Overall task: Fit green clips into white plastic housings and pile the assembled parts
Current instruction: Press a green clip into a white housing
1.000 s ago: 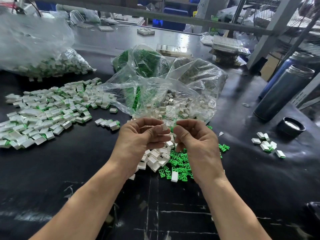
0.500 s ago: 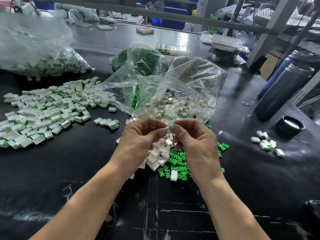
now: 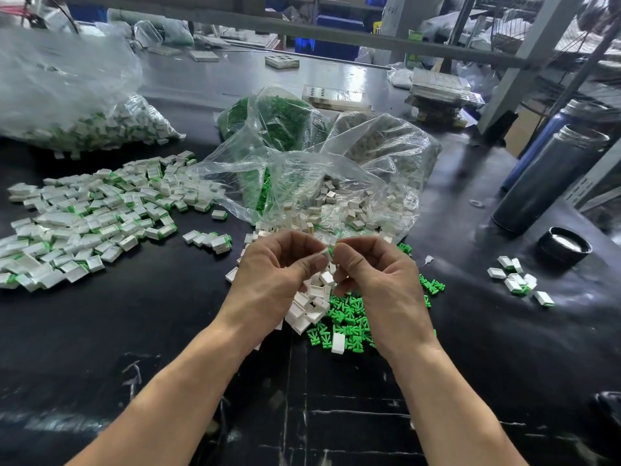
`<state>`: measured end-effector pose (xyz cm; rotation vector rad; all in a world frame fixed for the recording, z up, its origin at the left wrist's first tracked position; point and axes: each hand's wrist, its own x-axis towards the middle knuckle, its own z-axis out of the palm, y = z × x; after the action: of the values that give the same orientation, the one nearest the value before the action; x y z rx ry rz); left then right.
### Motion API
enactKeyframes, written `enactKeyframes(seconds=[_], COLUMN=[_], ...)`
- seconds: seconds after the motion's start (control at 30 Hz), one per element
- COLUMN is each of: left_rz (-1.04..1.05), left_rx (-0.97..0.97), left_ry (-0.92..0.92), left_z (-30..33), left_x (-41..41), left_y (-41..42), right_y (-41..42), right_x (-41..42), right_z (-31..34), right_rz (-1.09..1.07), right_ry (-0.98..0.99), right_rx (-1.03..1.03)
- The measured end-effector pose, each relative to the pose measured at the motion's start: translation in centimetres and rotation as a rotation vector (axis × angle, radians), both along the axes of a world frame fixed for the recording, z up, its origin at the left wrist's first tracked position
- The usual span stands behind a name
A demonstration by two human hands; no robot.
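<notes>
My left hand (image 3: 279, 274) pinches a white housing (image 3: 323, 254) between thumb and fingers, above the middle of the black table. My right hand (image 3: 376, 280) meets it fingertip to fingertip and pinches a green clip (image 3: 331, 251) at the housing's end; only a sliver of green shows. Below the hands lie loose white housings (image 3: 312, 307) and loose green clips (image 3: 349, 326). A wide pile of assembled parts (image 3: 90, 216) spreads over the table's left side.
An open clear bag of housings (image 3: 353, 196) lies just behind the hands, with a bag of green clips (image 3: 275, 122) further back. A bag of assembled parts (image 3: 84, 122) sits far left. Right side: two metal flasks (image 3: 551, 176), a black lid (image 3: 564, 245), a few assembled parts (image 3: 517, 280).
The hands have stayed together at the same spot. A green clip has come into sight between the fingertips, against the housing's end.
</notes>
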<state>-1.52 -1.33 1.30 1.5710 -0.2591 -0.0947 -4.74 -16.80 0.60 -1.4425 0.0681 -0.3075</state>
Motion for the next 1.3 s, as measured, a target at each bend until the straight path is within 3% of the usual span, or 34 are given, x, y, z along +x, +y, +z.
enactKeyframes(seconds=[0.43,0.77,1.0,1.3], left_rz=[0.021,0.091,0.136,0.206], left_rx=[0.098,0.022,-0.062,-0.080], left_ry=[-0.050,-0.007,0.033,0.073], left_z=[-0.2,-0.4,-0.1,-0.6], left_x=[0.1,-0.3,-0.8,-1.0], left_y=[0.2,-0.8,-1.1,-1.7], right_y=[0.1,2.2,2.7,3.3], right_x=[0.0,-0.2,-0.5,-0.7], right_z=[-0.1,-0.8,-0.7,-0.6], right_rz=[-0.023,-0.161,-0.174,-0.194], right_ry=[0.000,0.001,-0.025,-0.044], right_rx=[-0.225,-0.144,-0.006,0.015])
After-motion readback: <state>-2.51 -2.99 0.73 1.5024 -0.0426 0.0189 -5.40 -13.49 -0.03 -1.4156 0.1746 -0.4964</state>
